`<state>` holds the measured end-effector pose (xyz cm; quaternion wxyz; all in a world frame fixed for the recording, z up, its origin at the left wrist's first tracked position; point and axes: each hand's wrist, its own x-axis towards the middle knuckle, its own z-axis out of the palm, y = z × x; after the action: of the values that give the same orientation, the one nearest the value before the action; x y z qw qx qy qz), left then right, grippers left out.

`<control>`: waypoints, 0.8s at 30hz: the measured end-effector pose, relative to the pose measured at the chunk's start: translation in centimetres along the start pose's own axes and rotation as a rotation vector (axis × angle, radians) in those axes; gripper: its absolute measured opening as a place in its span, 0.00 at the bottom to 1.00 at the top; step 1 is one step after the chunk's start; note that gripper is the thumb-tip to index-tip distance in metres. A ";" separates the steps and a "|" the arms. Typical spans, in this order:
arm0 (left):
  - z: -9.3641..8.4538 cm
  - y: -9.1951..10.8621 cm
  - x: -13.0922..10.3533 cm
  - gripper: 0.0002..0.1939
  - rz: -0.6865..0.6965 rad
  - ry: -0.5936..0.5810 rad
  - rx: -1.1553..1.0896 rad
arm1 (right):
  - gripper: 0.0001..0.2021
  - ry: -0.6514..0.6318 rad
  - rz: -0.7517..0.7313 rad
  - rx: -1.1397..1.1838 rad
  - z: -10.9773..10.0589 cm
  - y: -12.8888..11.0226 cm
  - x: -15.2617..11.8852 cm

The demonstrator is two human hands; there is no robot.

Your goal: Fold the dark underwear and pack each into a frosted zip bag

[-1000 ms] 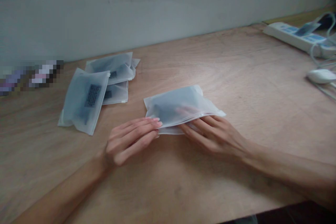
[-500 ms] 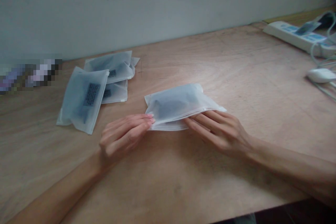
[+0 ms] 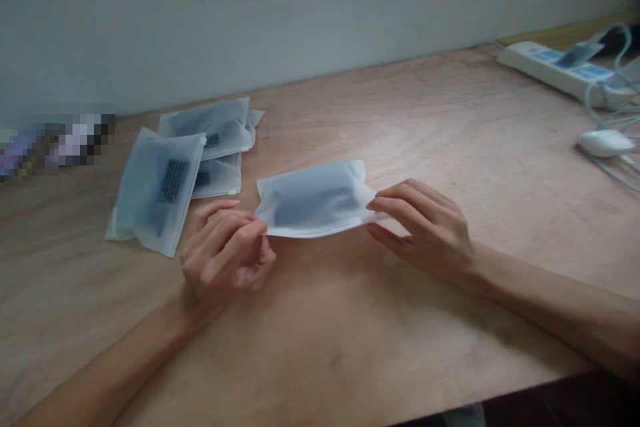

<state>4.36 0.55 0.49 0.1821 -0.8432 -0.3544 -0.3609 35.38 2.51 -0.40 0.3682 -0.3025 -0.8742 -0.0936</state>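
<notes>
A frosted zip bag (image 3: 315,197) with something dark inside lies in front of me, its zip edge toward me. My left hand (image 3: 227,247) pinches the near left corner of this bag between thumb and fingers. At the opposite end, my right hand (image 3: 425,227) is closed on the near right corner, thumb below and fingers above. The bag's front edge runs nearly straight between the two hands. What the dark content is, the cloudy plastic hides.
Left of the bag, several similar frosted bags (image 3: 150,193) with dark printed labels overlap on the wooden table (image 3: 320,340). A white power strip (image 3: 555,70) with cables and a white plug-like piece (image 3: 605,143) lie at the right. A wall (image 3: 300,20) stands behind.
My right hand has come out from under the bag's open flap and now grips its right corner. The opening's edges lie together, and the bag has shifted slightly left.
</notes>
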 end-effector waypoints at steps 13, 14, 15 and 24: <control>0.2 -0.1 0.1 0.09 0.092 -0.065 0.006 | 0.01 -0.104 0.099 0.240 0.2 0.3 0.7; 0.2 -0.1 0.1 0.09 0.096 -0.069 0.018 | 0.01 -0.114 0.103 0.259 0.2 0.4 0.7; 0.2 -0.1 0.1 0.08 0.101 -0.074 0.028 | 0.02 -0.119 0.103 0.275 0.3 0.5 0.7; 0.3 -0.1 -0.1 0.09 0.105 -0.100 0.026 | 0.04 -0.121 0.068 0.292 0.4 0.5 0.6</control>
<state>4.42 0.75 0.22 0.1937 -0.8751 -0.3232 -0.3037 35.08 3.32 -0.30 0.3578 -0.2804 -0.8883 0.0657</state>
